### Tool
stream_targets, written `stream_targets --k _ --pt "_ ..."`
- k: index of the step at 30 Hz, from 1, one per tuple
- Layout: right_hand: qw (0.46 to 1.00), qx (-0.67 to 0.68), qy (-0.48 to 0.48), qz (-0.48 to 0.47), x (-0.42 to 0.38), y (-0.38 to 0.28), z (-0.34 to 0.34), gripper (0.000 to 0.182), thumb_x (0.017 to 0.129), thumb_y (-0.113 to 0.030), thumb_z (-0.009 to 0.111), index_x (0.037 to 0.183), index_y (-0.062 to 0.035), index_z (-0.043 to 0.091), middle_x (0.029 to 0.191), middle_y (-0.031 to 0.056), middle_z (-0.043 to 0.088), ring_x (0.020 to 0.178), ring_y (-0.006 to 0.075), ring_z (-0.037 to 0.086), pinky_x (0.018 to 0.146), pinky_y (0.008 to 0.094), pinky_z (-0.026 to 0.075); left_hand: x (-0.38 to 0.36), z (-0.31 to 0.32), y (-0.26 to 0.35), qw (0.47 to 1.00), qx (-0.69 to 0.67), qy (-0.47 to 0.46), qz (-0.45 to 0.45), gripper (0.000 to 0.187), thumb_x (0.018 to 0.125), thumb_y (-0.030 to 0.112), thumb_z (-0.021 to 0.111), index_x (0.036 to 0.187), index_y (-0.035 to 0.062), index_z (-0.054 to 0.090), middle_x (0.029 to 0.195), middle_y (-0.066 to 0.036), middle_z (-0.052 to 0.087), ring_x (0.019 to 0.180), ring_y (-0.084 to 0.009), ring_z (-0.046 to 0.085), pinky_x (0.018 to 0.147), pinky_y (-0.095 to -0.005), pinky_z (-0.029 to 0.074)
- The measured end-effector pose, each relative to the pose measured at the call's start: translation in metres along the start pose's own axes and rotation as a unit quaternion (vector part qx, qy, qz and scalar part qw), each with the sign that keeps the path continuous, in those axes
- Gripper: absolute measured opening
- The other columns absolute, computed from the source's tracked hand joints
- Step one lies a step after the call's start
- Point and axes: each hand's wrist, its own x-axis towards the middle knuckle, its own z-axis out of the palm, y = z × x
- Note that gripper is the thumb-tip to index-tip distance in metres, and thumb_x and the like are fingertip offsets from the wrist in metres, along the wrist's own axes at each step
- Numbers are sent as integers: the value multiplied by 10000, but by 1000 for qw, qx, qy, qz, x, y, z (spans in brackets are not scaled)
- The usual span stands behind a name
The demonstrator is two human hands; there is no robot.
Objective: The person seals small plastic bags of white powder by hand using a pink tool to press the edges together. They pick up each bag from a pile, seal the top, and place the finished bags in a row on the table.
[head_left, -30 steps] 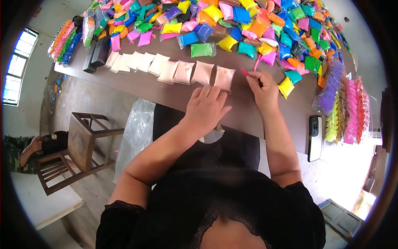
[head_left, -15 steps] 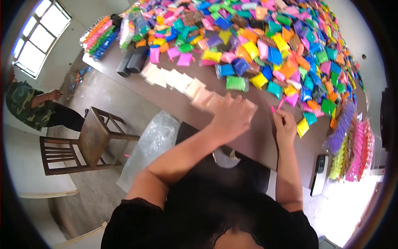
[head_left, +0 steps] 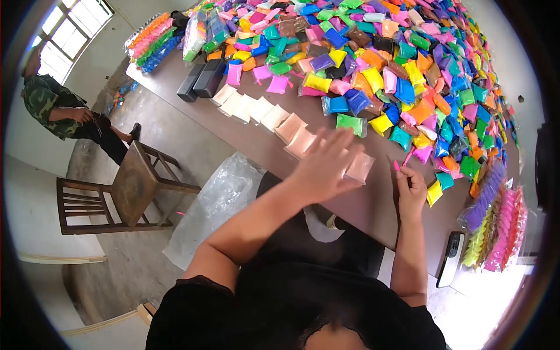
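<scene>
My left hand (head_left: pixel 328 166) lies palm down over the near end of a row of soft packets, its fingers spread. Cream packets (head_left: pixel 259 109) make up the far left of that row; peach-coloured packets (head_left: pixel 300 142) follow, overlapping one another. One brownish-pink packet (head_left: pixel 360 167) shows beside my fingers, and others are partly hidden under the hand. My right hand (head_left: pixel 412 188) is pinched shut on a small bright pink stick (head_left: pixel 396 165), whose tip points up. Its full shape is hidden by the fingers. Close by are a yellow packet (head_left: pixel 434 193) and a teal packet (head_left: pixel 445 181).
A large heap of colourful packets (head_left: pixel 373 76) covers the back of the brown table (head_left: pixel 373 213). Black boxes (head_left: pixel 208 79) stand at its left, a phone (head_left: pixel 450 259) and bagged twisted strands (head_left: pixel 496 227) at its right. A wooden chair (head_left: pixel 135 184), plastic bag (head_left: pixel 213 204) and person in camouflage (head_left: pixel 46 108) are left.
The view has shifted, so the table sits slightly further right and lower. My left hand's fingers have spread wider over the packets. My right hand still pinches the pink stick.
</scene>
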Motion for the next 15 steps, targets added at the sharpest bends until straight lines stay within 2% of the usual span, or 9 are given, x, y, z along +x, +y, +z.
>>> stream_targets --k 3,5,9,11,12,13,15 --pt "1000 -13 -4 -19 0 3 0 94 885 -56 724 966 -10 708 828 35 603 737 122 548 686 264 450 -10 -24 -43 998 61 3 -25 722 896 562 615 1447 114 479 1559 -207 362 1464 -381 313 1191 -586 193" --pt "1000 -16 -1 -24 0 1 1 91 882 -52 723 962 -11 708 823 35 599 731 124 545 679 266 448 -20 -28 -74 987 156 -12 -39 715 914 573 588 1454 118 480 1558 -199 365 1468 -382 307 1185 -608 183" --pt "999 -27 -9 -33 2 -3 1 85 873 -42 723 953 -16 709 812 37 597 718 128 546 669 270 451 -26 -21 -100 985 131 -55 -93 690 925 568 577 1452 132 488 1562 -201 357 1472 -380 300 1176 -632 174" --pt "999 -26 -7 -34 2 1 5 83 871 -35 722 951 -18 708 806 42 600 715 129 551 670 270 455 -20 -4 -101 982 135 -3 -130 686 941 564 560 1458 121 478 1568 -211 340 1472 -382 297 1173 -643 162" --pt "999 -29 -8 -32 3 2 4 81 871 -35 721 949 -16 707 804 43 602 715 130 553 671 270 456 -15 0 -99 979 124 -3 -164 687 951 561 552 1466 114 467 1585 -213 315 1483 -380 279 1176 -645 150" --pt "999 -35 -6 -29 2 2 2 80 872 -36 721 948 -15 706 803 44 604 715 131 556 672 270 458 -11 1 -99 979 122 -2 -163 687 951 561 552 1466 114 467 1585 -213 315 1483 -380 279 1176 -645 150" --pt "999 -30 -8 -30 0 -2 0 81 872 -37 722 948 -12 705 801 43 603 716 130 556 672 269 458 -4 8 -96 971 104 38 -211 681 964 551 537 1479 113 452 1602 -209 291 1496 -377 256 1184 -636 133"
